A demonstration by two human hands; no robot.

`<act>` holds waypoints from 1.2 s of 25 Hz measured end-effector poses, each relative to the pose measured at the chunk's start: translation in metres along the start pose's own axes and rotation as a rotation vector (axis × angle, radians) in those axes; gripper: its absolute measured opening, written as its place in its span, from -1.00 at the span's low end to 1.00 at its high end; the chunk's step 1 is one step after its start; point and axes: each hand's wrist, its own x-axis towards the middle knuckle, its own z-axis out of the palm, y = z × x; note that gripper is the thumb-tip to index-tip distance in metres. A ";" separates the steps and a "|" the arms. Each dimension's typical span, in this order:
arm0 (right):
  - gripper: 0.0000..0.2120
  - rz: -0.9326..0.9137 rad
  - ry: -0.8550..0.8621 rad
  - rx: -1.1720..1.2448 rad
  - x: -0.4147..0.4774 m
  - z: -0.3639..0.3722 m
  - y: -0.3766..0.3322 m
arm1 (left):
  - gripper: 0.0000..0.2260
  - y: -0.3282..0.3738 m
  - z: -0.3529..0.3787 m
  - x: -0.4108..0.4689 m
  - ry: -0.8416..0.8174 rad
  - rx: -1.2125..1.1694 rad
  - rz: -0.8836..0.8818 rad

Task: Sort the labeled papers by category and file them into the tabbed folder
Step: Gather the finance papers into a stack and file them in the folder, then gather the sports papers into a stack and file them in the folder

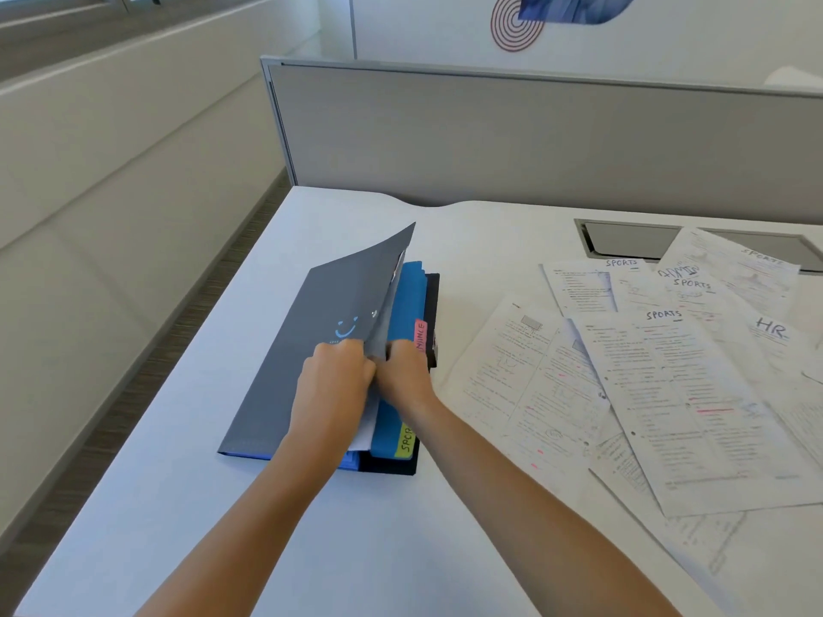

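A grey tabbed folder (307,349) with a blue smiley lies on the white desk, its front cover lifted partway. My left hand (332,385) grips the cover's right edge. My right hand (403,376) reaches inside, fingers pressed on the blue dividers (409,300); whether it grips anything is unclear. A pink tab (420,334) and a yellow tab (406,440) stick out on the right. A white sheet (363,427) shows under the cover. Loose labeled papers spread to the right: three marked SPORTS (681,407) and one marked HR (770,331).
A grey partition (534,135) stands along the desk's back edge. Two recessed cable hatches (628,238) sit at the back right, partly under papers. The desk's left edge (178,371) drops to the floor beside a low wall.
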 end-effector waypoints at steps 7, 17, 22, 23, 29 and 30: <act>-0.80 -0.039 0.044 -0.256 -0.001 -0.015 0.004 | -0.67 -0.003 0.006 -0.005 0.008 -0.010 -0.009; -0.73 -0.098 0.250 -0.122 -0.045 -0.124 0.049 | -0.76 0.011 0.032 -0.017 -0.093 -0.026 -0.107; -0.79 -0.016 0.333 -0.155 -0.073 -0.185 0.102 | -0.77 0.046 0.038 -0.035 -0.004 -0.125 -0.092; -0.80 0.003 0.357 -0.157 -0.078 -0.198 0.114 | -0.79 0.057 0.040 -0.040 0.010 -0.164 -0.069; -0.77 0.093 0.568 -0.237 -0.092 -0.284 0.178 | -0.88 0.110 0.072 -0.063 0.029 -0.312 0.098; -0.75 0.117 0.633 -0.279 -0.092 -0.299 0.190 | -0.87 0.119 0.079 -0.068 0.015 -0.327 0.100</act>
